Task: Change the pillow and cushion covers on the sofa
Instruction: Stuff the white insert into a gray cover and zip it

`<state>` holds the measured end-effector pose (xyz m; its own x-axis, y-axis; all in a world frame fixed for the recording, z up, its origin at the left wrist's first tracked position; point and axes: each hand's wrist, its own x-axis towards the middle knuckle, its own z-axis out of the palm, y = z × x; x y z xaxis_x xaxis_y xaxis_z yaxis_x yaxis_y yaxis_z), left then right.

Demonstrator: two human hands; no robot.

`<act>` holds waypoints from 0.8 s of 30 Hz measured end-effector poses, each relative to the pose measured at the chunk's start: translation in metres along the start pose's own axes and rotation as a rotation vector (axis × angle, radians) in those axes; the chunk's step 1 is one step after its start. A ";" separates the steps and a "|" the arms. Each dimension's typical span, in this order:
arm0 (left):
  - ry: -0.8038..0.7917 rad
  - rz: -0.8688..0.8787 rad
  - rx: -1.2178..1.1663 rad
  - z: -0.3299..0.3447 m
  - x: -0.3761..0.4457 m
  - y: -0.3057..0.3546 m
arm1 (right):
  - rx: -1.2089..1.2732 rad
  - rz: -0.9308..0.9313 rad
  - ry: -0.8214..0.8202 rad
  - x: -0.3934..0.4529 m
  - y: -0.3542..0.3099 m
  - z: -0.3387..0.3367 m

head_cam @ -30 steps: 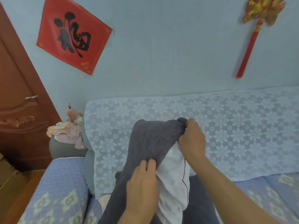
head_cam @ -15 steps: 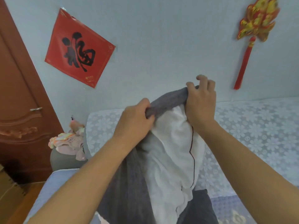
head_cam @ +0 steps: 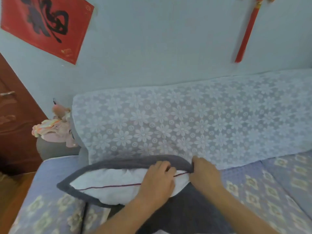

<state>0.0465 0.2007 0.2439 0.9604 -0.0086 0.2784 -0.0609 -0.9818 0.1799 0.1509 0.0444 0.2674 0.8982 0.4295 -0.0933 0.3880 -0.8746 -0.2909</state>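
A white pillow with a dark red piping line lies on the sofa seat, partly inside a dark grey cover whose open mouth faces me. My left hand rests on the white pillow near the opening, fingers curled at the cover's upper edge. To its right, my right hand grips the grey cover's corner beside the piping. More grey fabric spreads under my forearms.
The sofa backrest wears a white lace floral throw. Blue patterned seat cushions extend to the right and front left. A pile of pink clothes sits on the left armrest. A brown door stands at far left.
Both hands were holding the pillow and cover raised upright; now the pillow lies flat on the seat, and both hands are low at the cover's opening.
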 end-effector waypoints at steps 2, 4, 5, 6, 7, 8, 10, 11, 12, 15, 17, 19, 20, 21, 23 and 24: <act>0.064 0.101 -0.077 0.017 -0.024 0.022 | 0.185 0.036 0.103 -0.005 -0.008 0.002; 0.113 0.087 -0.108 0.021 -0.034 0.034 | 0.275 0.001 0.148 -0.005 -0.024 -0.007; 0.154 0.032 -0.123 0.018 -0.033 0.033 | 0.302 -0.033 0.158 -0.004 -0.032 -0.011; 0.202 -0.027 -0.151 0.014 -0.029 0.030 | 0.323 -0.073 0.164 -0.004 -0.041 -0.015; 0.243 -0.079 -0.205 0.007 -0.025 0.028 | 0.332 -0.112 0.163 -0.003 -0.049 -0.017; 0.278 -0.132 -0.268 0.003 -0.022 0.026 | 0.332 -0.145 0.155 -0.003 -0.054 -0.018; 0.274 -0.223 -0.346 -0.005 -0.022 0.022 | 0.327 -0.165 0.127 -0.003 -0.059 -0.018; 0.228 -0.247 -0.312 -0.006 -0.024 0.019 | 0.317 -0.168 0.120 -0.003 -0.060 -0.017; 0.151 -0.256 -0.237 -0.006 -0.025 0.017 | 0.303 -0.179 0.124 -0.003 -0.061 -0.017; -0.139 -0.282 -0.108 -0.007 -0.017 0.015 | 0.272 -0.258 0.150 -0.004 -0.075 -0.017; -0.316 -0.262 -0.088 -0.009 -0.006 0.016 | 0.246 -0.319 0.113 -0.001 -0.087 -0.014; -0.426 -0.280 -0.148 -0.011 0.000 0.009 | 0.223 -0.330 0.079 0.006 -0.092 -0.010; -0.405 -0.293 -0.189 -0.010 0.000 0.002 | 0.231 -0.319 0.079 0.011 -0.091 -0.008; -0.364 -0.297 -0.204 -0.008 -0.004 -0.004 | 0.245 -0.306 0.089 0.015 -0.090 -0.006; -0.202 -0.261 -0.220 -0.003 -0.020 -0.010 | 0.280 -0.289 0.125 0.021 -0.088 -0.005; -0.098 -0.227 -0.254 0.000 -0.031 -0.011 | 0.290 -0.276 0.157 0.025 -0.087 -0.006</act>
<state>0.0175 0.2117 0.2329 0.9779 0.1746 0.1150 0.1034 -0.8820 0.4597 0.1407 0.1297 0.2965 0.7982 0.5793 0.1650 0.5639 -0.6225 -0.5427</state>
